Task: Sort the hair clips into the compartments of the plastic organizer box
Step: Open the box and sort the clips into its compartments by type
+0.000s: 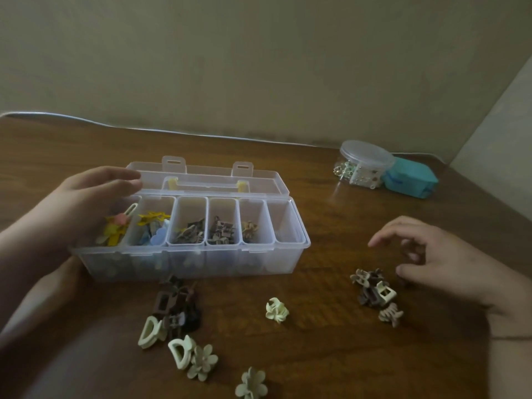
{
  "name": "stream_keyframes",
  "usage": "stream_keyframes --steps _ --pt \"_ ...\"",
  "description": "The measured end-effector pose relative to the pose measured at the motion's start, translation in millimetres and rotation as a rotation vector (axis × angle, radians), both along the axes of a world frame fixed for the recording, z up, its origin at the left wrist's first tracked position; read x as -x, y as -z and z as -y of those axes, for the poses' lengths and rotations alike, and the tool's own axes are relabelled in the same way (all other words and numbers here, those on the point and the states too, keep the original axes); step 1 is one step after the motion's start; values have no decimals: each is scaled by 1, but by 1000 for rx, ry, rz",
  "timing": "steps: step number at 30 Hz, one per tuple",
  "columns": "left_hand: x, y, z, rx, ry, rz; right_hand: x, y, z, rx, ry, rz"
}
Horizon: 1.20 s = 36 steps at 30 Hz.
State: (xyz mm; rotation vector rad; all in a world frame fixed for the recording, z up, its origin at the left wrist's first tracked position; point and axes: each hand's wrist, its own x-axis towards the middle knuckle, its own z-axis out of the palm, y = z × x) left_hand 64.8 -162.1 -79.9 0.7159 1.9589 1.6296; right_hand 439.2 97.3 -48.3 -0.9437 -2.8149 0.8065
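Sitting on the worktop (316, 197), the organizer box (190, 254) has six compartments. Loose hair clips (277, 310) lie before it. Left hand (86, 203) and right hand (449, 266) are open, empty. One round jar (363, 164) stands behind.

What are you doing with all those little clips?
A person is sorting hair clips into a clear plastic organizer box with its lid open. The left hand rests on the box's left end, over the compartment of yellow clips. The right hand is open, reaching toward a small pile of brown and cream clips on the wooden table. Five compartments hold clips; the rightmost looks empty. More cream flower clips and dark brown clips wait in front of the box.
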Motion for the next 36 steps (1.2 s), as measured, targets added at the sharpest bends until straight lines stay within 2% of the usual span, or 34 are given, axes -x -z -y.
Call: stream_keyframes --steps 3,6,8,10,13,15,17,19,23,27,31,33,36 --pt "0 1 -2 3 -12 -13 -1 3 -3 31 -18 85" --pt "0 3 -2 2 -11 -22 -3 3 -3 90 38 57" --pt "0 3 -2 1 -8 -24 -2 3 -4 51 68 24" --pt "-1 1 -2 3 6 -27 5 3 -1 -48 103 -132" --pt "-4 -1 -1 15 15 -42 35 -8 20 -71 91 -624" --pt "-7 -2 -2 11 20 -52 62 -18 41 -154 -46 -726" --pt "-8 -2 -3 8 12 -62 88 -20 62 -198 -214 -722" --pt "-10 -4 -2 10 4 -60 108 -13 77 -147 -329 -744" --pt "-13 -5 -1 1 0 -57 125 9 87 -189 -426 -715" --pt "-13 -4 -3 10 -11 -51 116 8 87 -66 -408 -722" --pt "-10 -2 -4 28 5 -59 80 -12 67 -56 -209 -781" --pt "-8 -3 -3 31 8 -36 57 -21 47 -63 -86 -682" --pt "-6 -4 -3 43 -14 -19 31 -25 19 -149 -24 -199"
